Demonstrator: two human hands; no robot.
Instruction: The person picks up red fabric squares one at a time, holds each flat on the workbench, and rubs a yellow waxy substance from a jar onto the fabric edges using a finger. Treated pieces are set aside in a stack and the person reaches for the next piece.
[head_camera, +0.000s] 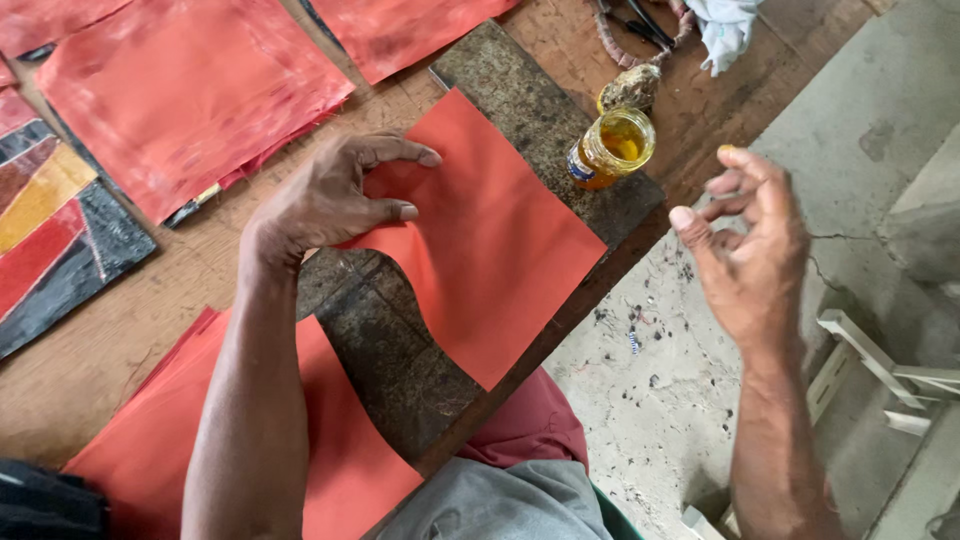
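Observation:
My left hand (330, 195) presses flat on the left edge of an orange-red sheet (490, 250) that lies on a dark stained board (400, 350). Its fingers are spread and hold nothing. My right hand (750, 250) hovers in the air to the right of the table, beyond its edge, fingers loosely curled with yellow glue on one fingertip. An open glass jar of yellow glue (612, 148) stands on the board just past the sheet's far corner, between the two hands.
More orange-red sheets (190, 90) lie stacked at the upper left, another pile (340, 470) near my left forearm. A patterned red, yellow and black piece (50, 230) sits at the left edge. Scissors and a white rag (725, 25) lie at the top. Concrete floor (650, 400) at right.

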